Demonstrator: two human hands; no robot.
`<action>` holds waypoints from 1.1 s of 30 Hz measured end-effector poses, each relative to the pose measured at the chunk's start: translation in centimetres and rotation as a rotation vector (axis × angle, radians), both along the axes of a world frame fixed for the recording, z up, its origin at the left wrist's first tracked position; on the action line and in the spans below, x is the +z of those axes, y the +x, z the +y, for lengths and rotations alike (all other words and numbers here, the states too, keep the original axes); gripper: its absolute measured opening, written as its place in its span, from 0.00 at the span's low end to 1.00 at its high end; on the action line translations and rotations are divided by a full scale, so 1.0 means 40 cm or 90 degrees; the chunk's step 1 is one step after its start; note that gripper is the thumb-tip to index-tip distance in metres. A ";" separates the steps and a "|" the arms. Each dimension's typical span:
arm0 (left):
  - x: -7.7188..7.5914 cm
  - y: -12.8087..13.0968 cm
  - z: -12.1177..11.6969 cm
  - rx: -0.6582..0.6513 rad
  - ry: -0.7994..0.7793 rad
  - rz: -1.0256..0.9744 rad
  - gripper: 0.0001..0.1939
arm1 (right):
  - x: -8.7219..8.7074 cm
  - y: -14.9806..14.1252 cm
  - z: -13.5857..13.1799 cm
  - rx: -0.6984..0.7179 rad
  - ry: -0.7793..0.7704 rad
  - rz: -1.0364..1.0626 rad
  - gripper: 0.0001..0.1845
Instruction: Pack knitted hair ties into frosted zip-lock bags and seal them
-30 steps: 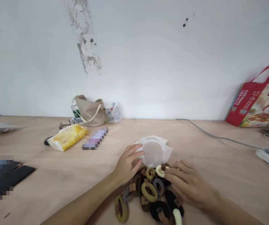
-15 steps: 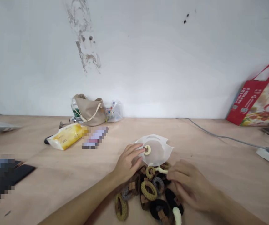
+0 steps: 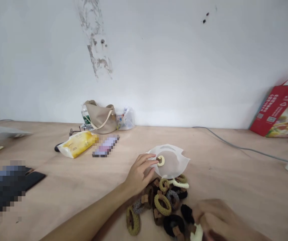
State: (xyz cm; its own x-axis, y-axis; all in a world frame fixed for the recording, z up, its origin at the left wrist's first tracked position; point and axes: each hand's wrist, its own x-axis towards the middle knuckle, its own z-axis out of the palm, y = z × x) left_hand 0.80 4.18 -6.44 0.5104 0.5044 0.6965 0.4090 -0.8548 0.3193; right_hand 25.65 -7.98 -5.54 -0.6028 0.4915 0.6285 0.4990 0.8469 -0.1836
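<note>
Resting left hand (image 3: 140, 175), fingers loosely spread, against cream hair tie (image 3: 162, 162) on translucent pouch (image 3: 176, 164); right hand (image 3: 216, 219), finger state too blurred to tell, beside heaped fabric hair ties (image 3: 156, 204).

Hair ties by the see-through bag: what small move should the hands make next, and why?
Probably bring the fluffy cream hair tie by the right hand over to the frosted see-through plastic bag. The left hand rests at the bag's edge, and another cream hair tie already lies there, apart from the pile of knitted hair ties.
</note>
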 end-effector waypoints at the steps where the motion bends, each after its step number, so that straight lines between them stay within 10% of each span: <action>1: 0.000 0.000 0.000 0.000 0.000 -0.002 0.13 | -0.001 0.006 0.012 -0.028 0.011 0.023 0.12; 9: 0.002 0.001 -0.002 0.016 -0.002 -0.005 0.13 | -0.026 -0.017 0.154 -0.184 0.063 0.066 0.12; 19: 0.004 0.005 -0.006 0.008 -0.002 -0.012 0.12 | -0.041 -0.026 0.120 -0.169 0.061 -0.119 0.07; 33: -0.005 0.018 0.000 0.022 0.001 -0.009 0.14 | -0.033 -0.025 0.144 -0.212 0.066 0.110 0.08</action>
